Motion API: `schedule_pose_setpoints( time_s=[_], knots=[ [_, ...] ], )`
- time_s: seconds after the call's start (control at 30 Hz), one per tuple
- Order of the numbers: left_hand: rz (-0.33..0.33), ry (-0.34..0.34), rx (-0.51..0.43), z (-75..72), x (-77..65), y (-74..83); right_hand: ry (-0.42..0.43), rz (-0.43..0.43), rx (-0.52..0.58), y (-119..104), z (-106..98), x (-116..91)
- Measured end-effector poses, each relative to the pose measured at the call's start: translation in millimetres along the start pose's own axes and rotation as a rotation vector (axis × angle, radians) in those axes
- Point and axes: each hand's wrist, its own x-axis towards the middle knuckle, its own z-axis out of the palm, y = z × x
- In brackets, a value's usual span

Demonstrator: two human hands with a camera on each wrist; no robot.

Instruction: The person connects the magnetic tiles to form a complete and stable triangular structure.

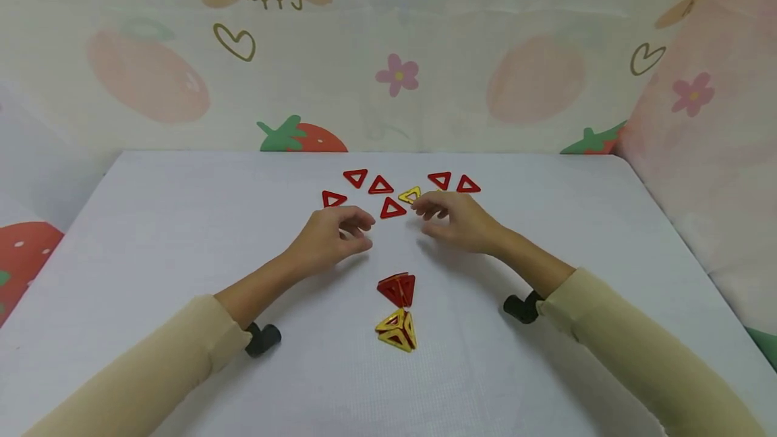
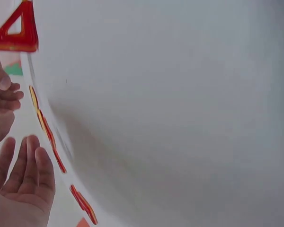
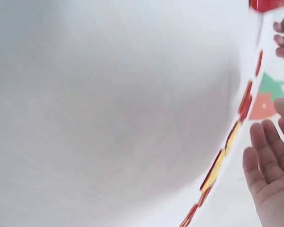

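My left hand (image 1: 330,238) hovers over the white table with fingers loosely bent and nothing in them, closest to a red triangle tile (image 1: 325,199) behind its fingers. Opposite it, my right hand (image 1: 460,221) is also held over the table, relaxed, its fingertips overlapping the lower edge of a yellow triangle tile (image 1: 404,196). Part of another yellow tile is hidden behind this hand. Nearer to me stands a red pyramid-like piece (image 1: 408,288) built of triangle tiles. Directly in front of it is a similar yellow piece (image 1: 397,337), their edges meeting in this view.
More red triangle tiles lie flat at the back, including one (image 1: 381,191) between the hands and another (image 1: 468,189) at the right. Behind the white table (image 1: 182,221) hangs a printed curtain (image 1: 449,32). Small black cylinders (image 1: 264,340) show at both wrists.
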Motion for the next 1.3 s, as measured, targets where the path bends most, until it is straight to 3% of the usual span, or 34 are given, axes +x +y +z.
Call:
schedule_pose_setpoints(
  time_s=[0.17,0.3,0.63,1.03,1.3],
  knots=[
    [-0.036,0.077,-0.001,-2.7,12.2,-0.8,0.048,0.017,-0.020,8,-4,13],
    [-0.057,0.095,0.000,-2.1,22.3,-0.9,0.056,0.039,-0.051,12,-5,23],
    [-0.110,0.072,0.001,-1.0,39.3,-2.1,0.049,0.150,-0.079,23,-7,37],
    [-0.201,0.035,0.004,2.1,49.6,-9.5,0.028,0.176,-0.078,23,-7,48],
    [-0.201,0.019,-0.002,4.1,53.5,-8.8,0.014,0.217,-0.113,24,-6,50]
  ],
)
